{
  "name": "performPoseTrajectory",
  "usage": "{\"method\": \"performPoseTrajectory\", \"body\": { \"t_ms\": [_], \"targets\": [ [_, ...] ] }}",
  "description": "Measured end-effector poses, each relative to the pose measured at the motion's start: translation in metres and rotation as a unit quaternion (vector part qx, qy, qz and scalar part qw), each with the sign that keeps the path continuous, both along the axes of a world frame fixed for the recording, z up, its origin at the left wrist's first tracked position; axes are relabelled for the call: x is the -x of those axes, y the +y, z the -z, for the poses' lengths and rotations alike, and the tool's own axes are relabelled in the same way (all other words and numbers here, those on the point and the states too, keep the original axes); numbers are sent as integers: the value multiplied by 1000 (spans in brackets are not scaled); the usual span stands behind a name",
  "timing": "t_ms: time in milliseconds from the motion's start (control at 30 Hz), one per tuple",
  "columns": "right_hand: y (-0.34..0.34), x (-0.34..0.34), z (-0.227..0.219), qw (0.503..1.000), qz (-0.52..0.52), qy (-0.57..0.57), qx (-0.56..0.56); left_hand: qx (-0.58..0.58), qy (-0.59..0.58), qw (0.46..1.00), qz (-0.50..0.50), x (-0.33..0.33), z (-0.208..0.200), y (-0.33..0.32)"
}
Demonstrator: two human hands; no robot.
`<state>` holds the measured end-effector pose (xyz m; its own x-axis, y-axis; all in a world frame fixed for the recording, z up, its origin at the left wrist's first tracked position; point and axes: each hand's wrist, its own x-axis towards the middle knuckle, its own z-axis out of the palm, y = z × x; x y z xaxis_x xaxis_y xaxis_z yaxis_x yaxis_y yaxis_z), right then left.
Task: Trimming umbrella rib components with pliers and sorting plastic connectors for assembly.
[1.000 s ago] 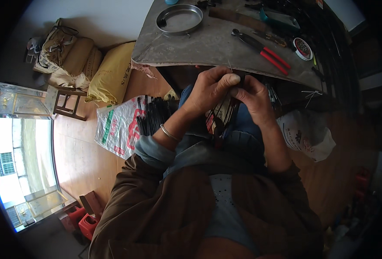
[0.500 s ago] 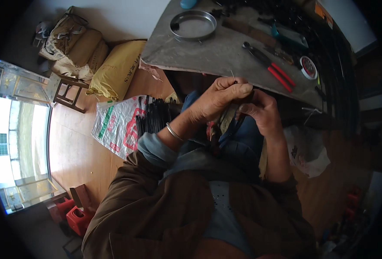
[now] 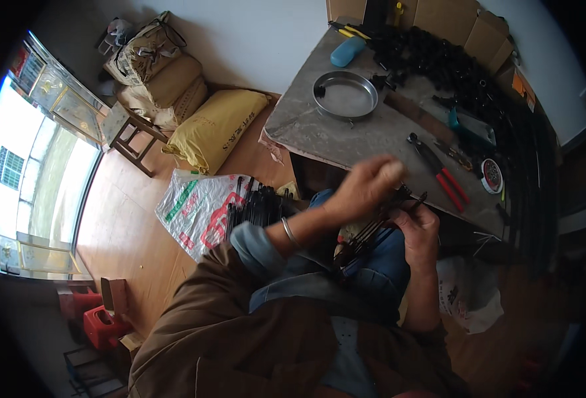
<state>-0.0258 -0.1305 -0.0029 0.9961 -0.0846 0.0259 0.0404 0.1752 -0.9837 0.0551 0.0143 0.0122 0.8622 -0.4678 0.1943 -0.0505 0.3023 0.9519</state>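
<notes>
Since the earlier frame the left hand (image 3: 366,189) has lifted a little and is now blurred with motion, raised above the bundle of thin black rods (image 3: 372,229) in the person's lap, and the view has tipped to show more of the table. That bundle lies slanted from about 1 o'clock down to 7 o'clock across the blue trousers, just below the table (image 3: 319,136) edge. The right hand (image 3: 417,225) is closed around the bundle's upper end, gripping it. The left hand is curled into a loose fist touching the rod tips; whether it pinches one cannot be told through the blur. A metal bangle (image 3: 292,232) sits on the left wrist. At 12 o'clock from the hands, a round metal pan (image 3: 345,95) rests on the grey table; at 2 o'clock lie red-handled pliers (image 3: 439,174) and a small round tin (image 3: 491,176). At 9 o'clock, on the wooden floor, more black rods (image 3: 256,205) lie on a printed plastic bag (image 3: 197,212), with a yellow sack (image 3: 217,126) at 10 o'clock.
</notes>
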Motion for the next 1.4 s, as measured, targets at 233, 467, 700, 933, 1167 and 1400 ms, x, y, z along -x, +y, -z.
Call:
{"method": "performPoseTrajectory", "body": {
  "t_ms": [233,467,700,933,1167,1400],
  "targets": [
    [4,-8,2,999,-3,30,-40,-640,-437,588,-231,-173,-15,62],
    [-3,-11,9,996,-34,42,-74,-718,-429,534,-124,-207,-9,64],
    [-8,-13,17,995,-48,40,-72,-737,-428,517,-79,-203,-13,51],
    [-6,-13,13,994,-38,63,-81,-358,-76,928,68,-167,-45,30],
    [-5,-11,13,994,-51,63,-80,-89,187,932,298,-69,-47,9],
    [5,-3,7,995,-58,54,-64,-98,250,928,258,-38,-46,25]
  ]
}}
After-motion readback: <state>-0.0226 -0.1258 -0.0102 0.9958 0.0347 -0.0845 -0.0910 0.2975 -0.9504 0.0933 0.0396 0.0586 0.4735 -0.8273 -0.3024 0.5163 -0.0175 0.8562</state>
